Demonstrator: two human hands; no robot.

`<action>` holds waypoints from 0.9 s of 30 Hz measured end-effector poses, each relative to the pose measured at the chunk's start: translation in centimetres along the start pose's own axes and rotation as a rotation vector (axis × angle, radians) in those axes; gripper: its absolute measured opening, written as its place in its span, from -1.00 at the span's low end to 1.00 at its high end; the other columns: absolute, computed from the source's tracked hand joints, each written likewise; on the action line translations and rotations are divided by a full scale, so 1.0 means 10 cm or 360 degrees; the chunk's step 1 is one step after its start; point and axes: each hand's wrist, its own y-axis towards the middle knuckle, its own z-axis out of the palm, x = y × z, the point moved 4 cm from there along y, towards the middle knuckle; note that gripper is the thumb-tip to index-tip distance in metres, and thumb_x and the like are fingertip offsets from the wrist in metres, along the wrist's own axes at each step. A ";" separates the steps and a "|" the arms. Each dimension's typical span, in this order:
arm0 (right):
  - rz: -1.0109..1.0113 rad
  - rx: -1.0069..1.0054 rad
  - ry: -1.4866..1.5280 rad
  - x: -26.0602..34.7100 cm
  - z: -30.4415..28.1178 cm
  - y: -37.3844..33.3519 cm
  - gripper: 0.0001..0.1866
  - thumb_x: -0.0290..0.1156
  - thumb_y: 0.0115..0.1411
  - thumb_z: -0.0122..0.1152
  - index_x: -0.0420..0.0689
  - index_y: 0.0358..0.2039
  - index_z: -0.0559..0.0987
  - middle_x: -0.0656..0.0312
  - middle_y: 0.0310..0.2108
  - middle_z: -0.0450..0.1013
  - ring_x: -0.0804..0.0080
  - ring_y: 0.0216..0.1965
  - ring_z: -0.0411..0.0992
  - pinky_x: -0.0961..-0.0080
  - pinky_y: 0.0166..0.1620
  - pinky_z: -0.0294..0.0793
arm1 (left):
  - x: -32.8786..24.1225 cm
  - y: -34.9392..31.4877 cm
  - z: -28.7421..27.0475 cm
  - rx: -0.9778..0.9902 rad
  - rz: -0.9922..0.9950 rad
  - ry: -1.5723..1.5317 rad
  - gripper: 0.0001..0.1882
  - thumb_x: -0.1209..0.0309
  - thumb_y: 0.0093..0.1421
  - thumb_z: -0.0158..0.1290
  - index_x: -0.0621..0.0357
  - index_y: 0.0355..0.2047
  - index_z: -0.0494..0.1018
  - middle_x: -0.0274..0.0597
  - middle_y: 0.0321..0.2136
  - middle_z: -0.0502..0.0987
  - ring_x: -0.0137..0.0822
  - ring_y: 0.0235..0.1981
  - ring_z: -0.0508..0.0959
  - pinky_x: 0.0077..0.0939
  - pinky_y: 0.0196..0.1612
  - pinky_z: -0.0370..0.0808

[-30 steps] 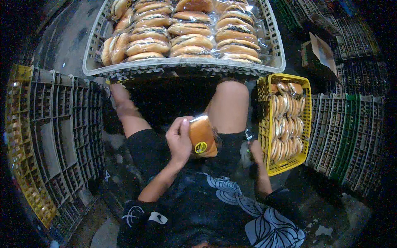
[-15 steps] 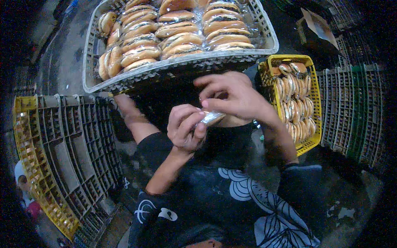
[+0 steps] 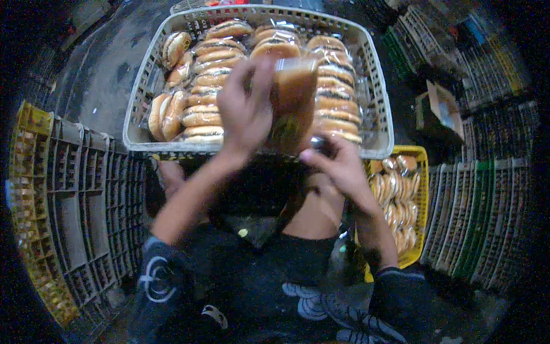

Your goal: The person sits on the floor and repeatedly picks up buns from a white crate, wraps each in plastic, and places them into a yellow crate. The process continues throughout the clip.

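My left hand (image 3: 246, 109) is closed on the side of a plastic-wrapped bun (image 3: 295, 94), which is brown, smeared by motion and held upright over the grey-white crate (image 3: 258, 153). Just below the bun's lower end, my right hand (image 3: 341, 172) has its thumb and fingers drawn together. A small shiny bit shows at its fingertips; whether it is part of the wrapper I cannot tell. Rows of wrapped buns (image 3: 335, 106) with a dark filling fill much of the crate, partly hidden behind my left hand and the held bun.
A yellow crate (image 3: 421, 200) of wrapped buns stands low at my right. Stacked crates rise at the left (image 3: 86, 212) and the right (image 3: 487, 218). An open cardboard box (image 3: 441, 112) lies at the far right. My bare knee (image 3: 315, 215) is below the crate.
Both hands have moved apart; the left has gone up over the crate with the bun, which now stands upright. My view has shifted, showing more of the crate's far side.
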 end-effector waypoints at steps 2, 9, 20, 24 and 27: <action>0.0046 -0.0332 0.0210 0.20 -0.33 0.17 -0.55 -0.37 0.03 0.13 -0.25 -0.07 0.30 0.10 -0.28 0.43 0.44 -0.29 0.42 0.57 -0.27 0.43 | 0.15 0.59 0.18 -0.0027 0.0762 0.0131 -0.74 0.28 0.07 -0.02 0.29 -0.42 0.40 -0.11 -0.48 0.40 -0.25 -0.44 0.42 -0.46 -0.33 0.34; -0.0804 -0.0315 -0.0696 0.81 -0.42 1.82 -0.65 -0.31 0.04 0.08 -0.26 -0.20 0.41 0.12 -0.35 0.46 0.36 -0.38 0.44 0.50 -0.28 0.41 | 2.00 0.83 0.78 0.1498 0.0452 0.1628 -0.44 0.20 -0.04 0.04 -0.03 0.00 0.21 -0.10 -0.11 0.35 -0.11 -0.06 0.34 -0.09 -0.10 0.29; -0.0398 -0.0074 -0.2581 -0.07 -0.18 3.06 -0.62 -0.17 -0.22 0.20 -0.16 -0.42 0.49 0.01 -0.37 0.43 0.09 -0.27 0.40 0.19 -0.20 0.37 | 2.01 0.80 0.92 0.1772 -0.0077 0.1827 -0.68 0.20 -0.01 -0.09 0.16 -0.38 0.49 -0.04 -0.27 0.47 -0.18 -0.20 0.46 -0.34 -0.15 0.37; -0.0540 -0.0661 -0.1995 0.54 -0.60 2.50 -0.55 -0.20 -0.26 0.26 -0.20 -0.36 0.46 -0.01 -0.38 0.43 0.09 -0.29 0.40 0.27 -0.20 0.38 | 1.98 1.00 0.87 0.1019 -0.0690 -0.0080 -0.50 -0.01 0.06 -0.08 0.16 -0.19 0.35 -0.15 -0.23 0.42 -0.41 -0.22 0.42 -0.48 -0.16 0.35; -0.0857 -0.0379 -0.1266 0.76 -0.54 1.71 -0.48 -0.22 -0.23 0.30 -0.26 -0.28 0.38 0.04 -0.44 0.43 0.13 -0.28 0.41 0.29 -0.19 0.37 | 0.85 0.79 0.45 0.0533 -0.0581 -0.1093 -0.29 0.23 -0.05 0.16 0.23 -0.01 0.03 -0.11 -0.20 0.34 -0.35 -0.20 0.39 -0.50 -0.12 0.35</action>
